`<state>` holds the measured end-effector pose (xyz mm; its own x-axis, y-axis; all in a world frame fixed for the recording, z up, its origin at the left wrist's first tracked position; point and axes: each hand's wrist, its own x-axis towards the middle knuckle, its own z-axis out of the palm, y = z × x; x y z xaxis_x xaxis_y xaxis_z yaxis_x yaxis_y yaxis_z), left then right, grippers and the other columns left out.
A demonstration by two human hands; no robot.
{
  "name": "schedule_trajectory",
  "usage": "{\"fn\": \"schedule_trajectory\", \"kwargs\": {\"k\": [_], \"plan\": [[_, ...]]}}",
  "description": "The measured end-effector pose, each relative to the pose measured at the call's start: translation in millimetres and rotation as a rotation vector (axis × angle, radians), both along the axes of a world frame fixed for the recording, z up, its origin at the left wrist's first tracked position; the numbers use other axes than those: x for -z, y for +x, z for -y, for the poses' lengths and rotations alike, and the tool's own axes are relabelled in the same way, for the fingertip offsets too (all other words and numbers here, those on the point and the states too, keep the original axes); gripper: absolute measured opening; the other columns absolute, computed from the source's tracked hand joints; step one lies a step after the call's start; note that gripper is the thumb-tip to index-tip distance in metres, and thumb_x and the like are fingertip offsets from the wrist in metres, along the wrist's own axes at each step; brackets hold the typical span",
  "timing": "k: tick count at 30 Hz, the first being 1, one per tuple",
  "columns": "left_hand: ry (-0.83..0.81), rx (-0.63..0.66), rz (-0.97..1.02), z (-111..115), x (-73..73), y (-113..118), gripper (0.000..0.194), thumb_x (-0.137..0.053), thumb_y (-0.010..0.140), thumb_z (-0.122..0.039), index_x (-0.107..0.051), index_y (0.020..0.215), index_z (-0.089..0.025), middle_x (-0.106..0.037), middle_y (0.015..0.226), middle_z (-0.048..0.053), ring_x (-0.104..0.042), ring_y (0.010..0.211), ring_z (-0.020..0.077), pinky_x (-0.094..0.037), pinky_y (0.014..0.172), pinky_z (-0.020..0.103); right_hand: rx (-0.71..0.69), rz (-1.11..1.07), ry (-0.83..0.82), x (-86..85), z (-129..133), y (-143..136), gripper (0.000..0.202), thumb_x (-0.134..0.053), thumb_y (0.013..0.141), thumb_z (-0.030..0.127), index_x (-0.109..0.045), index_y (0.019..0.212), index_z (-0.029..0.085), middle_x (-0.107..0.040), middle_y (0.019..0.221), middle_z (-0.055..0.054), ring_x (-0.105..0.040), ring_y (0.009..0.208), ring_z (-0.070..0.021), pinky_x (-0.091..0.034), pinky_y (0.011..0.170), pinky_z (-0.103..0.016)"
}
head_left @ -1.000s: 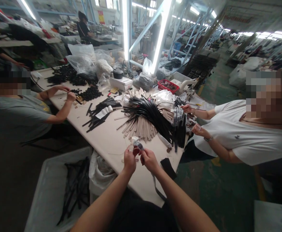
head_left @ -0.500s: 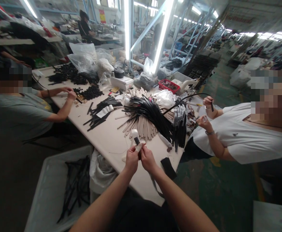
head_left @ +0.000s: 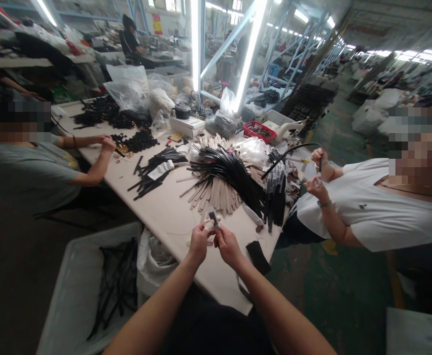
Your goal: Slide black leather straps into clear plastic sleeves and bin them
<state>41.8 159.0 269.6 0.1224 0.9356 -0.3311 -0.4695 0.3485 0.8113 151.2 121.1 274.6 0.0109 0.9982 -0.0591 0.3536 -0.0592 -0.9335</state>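
Over the table's near part, my left hand (head_left: 198,243) and my right hand (head_left: 228,243) meet with fingers closed. Between my fingertips is a small dark strap end (head_left: 213,216) with whitish cloth-like material (head_left: 209,225) around it. My left hand pinches the white material; my right fingers press at the dark piece from the other side. Fingers hide much of it, so its exact form is unclear. A dark band (head_left: 242,288) hangs beside my right forearm. Just beyond my hands lies a fanned heap of beige strips (head_left: 216,195) with black straps (head_left: 234,170) on top.
A black rectangular piece (head_left: 258,257) lies near the table's (head_left: 157,217) right edge. A white bin (head_left: 71,276) with black strips stands at lower left. One co-worker (head_left: 371,202) at right holds a black strap; another (head_left: 49,172) handles small parts at left. A red basket (head_left: 259,131) sits farther back.
The white material and dark piece in my hands have dropped lower and turned, with less white sticking up. The co-worker at right has brought the strap end and both hands closer together.
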Motion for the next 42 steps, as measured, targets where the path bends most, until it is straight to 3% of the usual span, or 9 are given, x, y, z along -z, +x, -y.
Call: {"fn": "schedule_trajectory", "kwargs": {"k": [3,9,15,21,24,30,36,39,42], "plan": [[-0.003,-0.056,0.044,-4,-3.7,0,0.035,-0.076,0.076,-0.043,-0.074,0.095,-0.014,-0.072,0.080,0.008,-0.064,0.069,0.0168,-0.046,0.057,0.025,-0.002,-0.005,0.000,0.0,1,1,0.036,-0.034,0.103,0.043,-0.057,0.087,0.020,-0.057,0.060,0.001,-0.052,0.053,-0.0132,-0.038,0.057,-0.024],[-0.023,0.040,-0.011,11,0.3,4,0.033,-0.080,0.071,-0.039,-0.076,0.090,-0.012,-0.066,0.065,0.003,-0.053,0.050,0.0106,-0.039,0.049,0.023,0.010,-0.014,0.004,-0.5,-2,6,0.036,-0.035,0.102,0.046,-0.055,0.085,0.021,-0.059,0.065,0.000,-0.052,0.055,-0.0139,-0.037,0.055,-0.024],[0.054,0.030,0.011,-15,-17.1,-16,0.035,-0.075,0.077,-0.040,-0.077,0.097,-0.011,-0.074,0.084,0.012,-0.066,0.073,0.0202,-0.051,0.065,0.029,-0.071,-0.054,-0.024,4.0,2,6,0.034,-0.037,0.102,0.043,-0.058,0.088,0.019,-0.057,0.060,0.001,-0.051,0.054,-0.0128,-0.039,0.057,-0.024],[0.193,0.212,-0.215,-23,-35.6,-28,0.037,-0.075,0.077,-0.039,-0.078,0.102,-0.011,-0.073,0.076,0.008,-0.060,0.058,0.0152,-0.047,0.055,0.026,-0.111,-0.410,-0.086,-10.4,-12,5,0.038,-0.054,0.094,0.049,-0.054,0.119,0.020,-0.062,0.073,0.002,-0.049,0.048,-0.0094,-0.039,0.048,-0.021],[0.320,0.243,-0.303,-22,-44.8,-31,0.035,-0.072,0.080,-0.037,-0.078,0.103,-0.012,-0.073,0.075,0.006,-0.061,0.062,0.0161,-0.049,0.059,0.027,-0.093,-0.572,-0.065,-19.3,-25,2,0.040,-0.053,0.093,0.054,-0.059,0.109,0.018,-0.058,0.068,0.003,-0.047,0.046,-0.0085,-0.038,0.045,-0.021],[0.458,0.008,-0.442,-42,-66.5,-41,0.029,-0.072,0.079,-0.037,-0.079,0.096,-0.013,-0.074,0.080,0.006,-0.064,0.071,0.0171,-0.050,0.067,0.027,-0.126,-0.497,-0.022,-13.3,-26,5,0.033,-0.060,0.090,0.049,-0.064,0.085,0.017,-0.064,0.074,-0.002,-0.060,0.057,-0.0122,-0.048,0.055,-0.024],[0.494,-0.215,-0.421,-94,-96.2,-56,0.036,-0.071,0.081,-0.042,-0.075,0.100,-0.012,-0.072,0.083,0.007,-0.064,0.072,0.0160,-0.051,0.068,0.027,-0.158,-0.473,-0.078,9.7,-1,15,0.031,-0.058,0.093,0.045,-0.066,0.087,0.016,-0.066,0.074,-0.003,-0.063,0.065,-0.0144,-0.051,0.065,-0.026],[0.404,-0.036,-0.348,-94,-80.5,-55,0.048,-0.072,0.079,-0.045,-0.068,0.115,-0.014,-0.072,0.101,0.010,-0.067,0.085,0.0191,-0.053,0.075,0.031,-0.106,-0.614,-0.109,12.3,-6,14,0.029,-0.059,0.092,0.046,-0.063,0.090,0.017,-0.065,0.077,-0.002,-0.061,0.061,-0.0130,-0.053,0.064,-0.028],[0.240,0.356,-0.383,-43,-24.5,-39,0.048,-0.083,0.066,-0.039,-0.070,0.106,-0.015,-0.073,0.101,0.012,-0.068,0.092,0.0239,-0.053,0.080,0.034,-0.042,-0.681,-0.133,11.4,-30,10,0.030,-0.060,0.091,0.048,-0.062,0.093,0.018,-0.066,0.081,-0.002,-0.062,0.063,-0.0135,-0.054,0.066,-0.028]]}}
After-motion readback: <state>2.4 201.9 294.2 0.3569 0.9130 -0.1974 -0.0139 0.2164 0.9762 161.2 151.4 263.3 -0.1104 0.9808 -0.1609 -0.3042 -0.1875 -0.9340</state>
